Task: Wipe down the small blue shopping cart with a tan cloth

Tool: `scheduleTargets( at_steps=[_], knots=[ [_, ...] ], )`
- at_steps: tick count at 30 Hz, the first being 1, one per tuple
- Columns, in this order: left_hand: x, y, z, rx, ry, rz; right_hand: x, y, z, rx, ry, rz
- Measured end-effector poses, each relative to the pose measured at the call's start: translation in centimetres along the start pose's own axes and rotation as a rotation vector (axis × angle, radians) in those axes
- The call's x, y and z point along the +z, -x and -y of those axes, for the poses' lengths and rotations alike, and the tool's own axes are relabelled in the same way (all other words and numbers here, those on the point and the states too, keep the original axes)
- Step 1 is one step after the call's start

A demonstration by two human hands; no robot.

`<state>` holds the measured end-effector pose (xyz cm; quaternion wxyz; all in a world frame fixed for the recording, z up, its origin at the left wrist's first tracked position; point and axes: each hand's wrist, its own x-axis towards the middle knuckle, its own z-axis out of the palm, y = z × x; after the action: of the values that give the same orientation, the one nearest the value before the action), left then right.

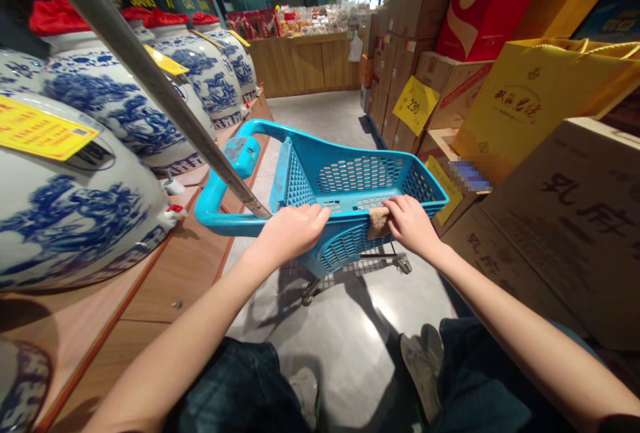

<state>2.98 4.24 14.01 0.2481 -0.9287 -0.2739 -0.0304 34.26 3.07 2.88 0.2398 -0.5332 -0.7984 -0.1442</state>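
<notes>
Both my hands rest on the near rim of a blue plastic shopping cart (350, 180) with a perforated basket and a long curved handle (240, 156). My left hand (293, 233) grips the rim, and my right hand (410, 223) grips it further along. Between them, a tan burlap-like item (379, 222) hangs over the rim, right beside my right hand. The cart's small wheels (401, 262) show beneath the basket.
Large blue-and-white porcelain jars (75, 220) with red-capped lids stand on a wooden shelf (150, 273) to the left, behind a metal rail (145, 73). Stacked cardboard boxes (565, 220) and a yellow gift bag (530, 106) fill the right. A wooden counter (300, 63) stands ahead.
</notes>
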Motion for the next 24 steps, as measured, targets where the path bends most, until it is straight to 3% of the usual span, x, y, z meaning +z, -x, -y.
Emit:
scheduleTargets(
  at_steps=[4,8,11,15,17,21,24],
  knots=[
    [0.0,0.0,0.0,-0.007,0.032,-0.006,-0.1,0.0,-0.6,-0.074,-0.016,0.014],
    [-0.1,-0.1,0.0,-0.010,0.033,0.011,-0.3,0.1,-2.9,0.032,0.026,0.056],
    [-0.1,-0.1,-0.1,-0.013,0.043,0.013,0.0,0.2,-1.5,0.063,0.004,0.029],
    [-0.1,0.0,-0.1,-0.003,-0.004,-0.010,0.0,0.0,1.4,-0.064,-0.077,-0.019],
    [0.0,0.0,-0.1,0.002,-0.029,-0.013,-0.3,-0.1,1.0,-0.081,-0.061,0.002],
    [0.0,0.0,-0.1,0.004,-0.039,-0.002,-0.5,0.0,-1.3,0.040,0.039,0.064],
    [-0.1,-0.1,0.0,0.004,-0.022,0.007,-0.2,0.1,-0.4,0.098,0.048,0.042]
  ],
)
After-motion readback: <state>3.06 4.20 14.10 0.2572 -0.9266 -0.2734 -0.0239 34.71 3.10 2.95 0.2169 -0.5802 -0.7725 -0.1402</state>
